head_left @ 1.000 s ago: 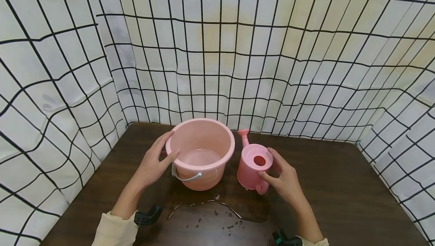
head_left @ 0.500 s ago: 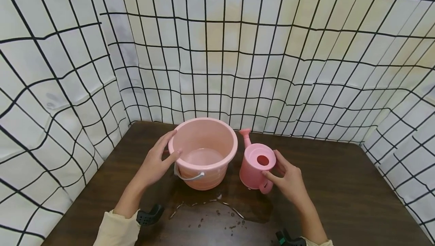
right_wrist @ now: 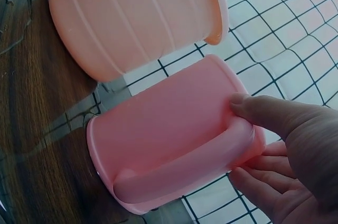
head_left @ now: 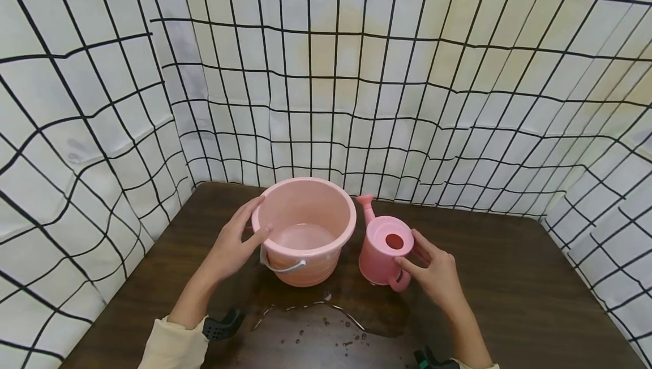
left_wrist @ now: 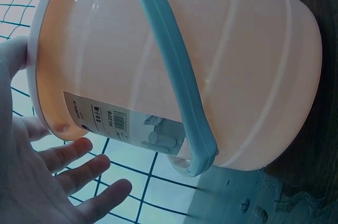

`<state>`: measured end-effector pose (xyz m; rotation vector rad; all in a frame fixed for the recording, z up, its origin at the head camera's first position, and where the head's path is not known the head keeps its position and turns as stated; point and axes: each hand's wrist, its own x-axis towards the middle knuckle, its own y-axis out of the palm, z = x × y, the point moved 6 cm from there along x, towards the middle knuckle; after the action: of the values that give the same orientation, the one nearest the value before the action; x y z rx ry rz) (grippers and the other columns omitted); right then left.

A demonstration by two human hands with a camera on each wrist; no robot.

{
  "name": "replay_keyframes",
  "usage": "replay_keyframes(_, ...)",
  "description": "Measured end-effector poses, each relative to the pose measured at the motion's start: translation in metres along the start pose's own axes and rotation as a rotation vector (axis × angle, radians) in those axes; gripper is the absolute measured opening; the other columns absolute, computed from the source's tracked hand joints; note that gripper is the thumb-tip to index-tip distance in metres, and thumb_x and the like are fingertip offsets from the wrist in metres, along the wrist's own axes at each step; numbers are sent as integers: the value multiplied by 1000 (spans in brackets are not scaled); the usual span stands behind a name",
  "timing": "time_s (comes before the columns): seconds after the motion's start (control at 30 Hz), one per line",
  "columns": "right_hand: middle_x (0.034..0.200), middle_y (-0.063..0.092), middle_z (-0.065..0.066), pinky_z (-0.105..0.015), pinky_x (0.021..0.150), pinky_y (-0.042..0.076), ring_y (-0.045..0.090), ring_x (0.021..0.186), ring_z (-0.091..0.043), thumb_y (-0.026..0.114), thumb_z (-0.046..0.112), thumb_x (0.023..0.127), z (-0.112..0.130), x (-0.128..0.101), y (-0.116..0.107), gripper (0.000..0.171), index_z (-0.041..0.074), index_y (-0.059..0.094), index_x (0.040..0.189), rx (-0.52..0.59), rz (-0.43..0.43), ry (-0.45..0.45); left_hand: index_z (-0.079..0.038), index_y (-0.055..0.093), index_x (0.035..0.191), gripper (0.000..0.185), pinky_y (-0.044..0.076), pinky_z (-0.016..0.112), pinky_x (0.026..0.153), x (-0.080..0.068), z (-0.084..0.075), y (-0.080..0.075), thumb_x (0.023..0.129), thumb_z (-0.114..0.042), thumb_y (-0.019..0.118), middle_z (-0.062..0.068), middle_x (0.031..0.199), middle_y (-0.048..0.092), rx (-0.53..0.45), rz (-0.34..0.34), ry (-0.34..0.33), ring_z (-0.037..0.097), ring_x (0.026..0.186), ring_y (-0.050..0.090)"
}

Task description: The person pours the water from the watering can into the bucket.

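A light pink bucket (head_left: 305, 267) stands upright on the dark wooden table (head_left: 509, 290), with shallow water visible inside. My left hand (head_left: 231, 250) rests at its left rim with the thumb and index finger; the other fingers (left_wrist: 84, 168) extend loosely in the left wrist view. A pale handle (left_wrist: 174, 71) hangs down the bucket's side, beside a paper label (left_wrist: 121, 123). To the right stands a pink watering can (head_left: 377, 258), its spout (head_left: 367, 207) pointing to the back. My right hand (head_left: 435, 275) grips its top edge between thumb and fingers, next to its loop handle (right_wrist: 185, 171).
Spilled water (head_left: 326, 301) and several droplets lie on the table in front of the bucket and watering can. White cloth walls (head_left: 316, 103) with black grid lines enclose the table's back and sides. Wrist cameras (head_left: 224, 324) sit on both wrists.
The view shifts slightly, moving everything a little to the right between the first two frames. Both hands keep their places at the bucket and watering can; the can's handle turns very slightly rightward.
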<state>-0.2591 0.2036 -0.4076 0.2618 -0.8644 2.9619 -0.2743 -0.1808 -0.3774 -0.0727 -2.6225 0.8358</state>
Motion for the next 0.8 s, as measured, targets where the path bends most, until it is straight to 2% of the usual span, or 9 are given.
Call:
replay_keyframes(0.17, 131, 60, -20, -38, 89, 52, 64, 114, -32, 80, 25, 79, 0, -1, -6, 73, 4, 49, 141, -4, -33, 12, -16, 29, 152, 63, 45, 54, 101, 1, -2, 3, 97, -31, 56, 11, 155, 32, 0, 9, 0, 32, 136, 40)
replay_keyframes(0.3, 127, 61, -22, -36, 86, 54, 66, 111, -32, 80, 23, 79, 1, 0, -6, 69, 2, 52, 138, 5, -43, -11, -16, 29, 152, 63, 45, 54, 101, 0, -2, 0, 97, -31, 56, 11, 155, 33, 4, 2, -9, 32, 135, 41)
replay_keyframes(0.53, 117, 68, -21, -36, 84, 55, 69, 105, -32, 79, 24, 79, -1, 3, -9, 54, 1, 63, 126, -17, -82, -34, -19, 27, 153, 63, 46, 54, 100, -1, 0, -1, 97, -31, 55, 11, 155, 33, 18, -5, -18, 31, 133, 43)
replay_keyframes(0.8, 118, 68, -20, -37, 86, 54, 68, 107, -32, 77, 22, 82, -6, 3, -10, 50, 1, 63, 126, -44, -83, -10, -19, 27, 153, 63, 46, 53, 100, 0, 0, 1, 98, -32, 54, 10, 155, 33, 35, 0, -22, 30, 132, 44)
